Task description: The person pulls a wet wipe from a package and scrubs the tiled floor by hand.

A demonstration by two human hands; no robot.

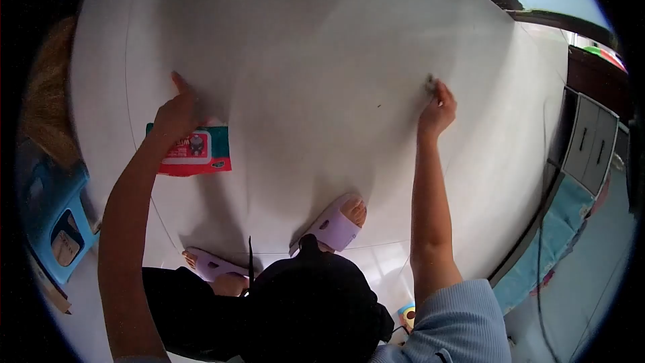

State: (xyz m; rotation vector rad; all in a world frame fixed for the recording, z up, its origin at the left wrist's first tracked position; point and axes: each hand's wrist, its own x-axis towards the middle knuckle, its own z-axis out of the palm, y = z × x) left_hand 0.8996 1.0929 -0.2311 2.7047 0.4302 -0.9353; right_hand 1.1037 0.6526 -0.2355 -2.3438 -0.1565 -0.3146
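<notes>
My left hand (177, 115) is at the top edge of a red and teal pack of wet wipes (196, 151), its forearm crossing the pack's left side. One finger stretches forward; the rest look curled at the pack's edge, partly hidden. Whether the pack hangs above the floor or rests on it is hard to tell. Out to the right, my right hand (438, 113) pinches a small greyish thing (430, 83) between thumb and fingertips; its kind does not show.
Pale tiles make up the floor (309, 47), with a small dark speck (378, 105) on it. My feet wear lilac slippers (334, 227). A blue plastic stool (64, 228) stands left. At the right are a grey drawer unit (590, 138) and a cable (539, 275).
</notes>
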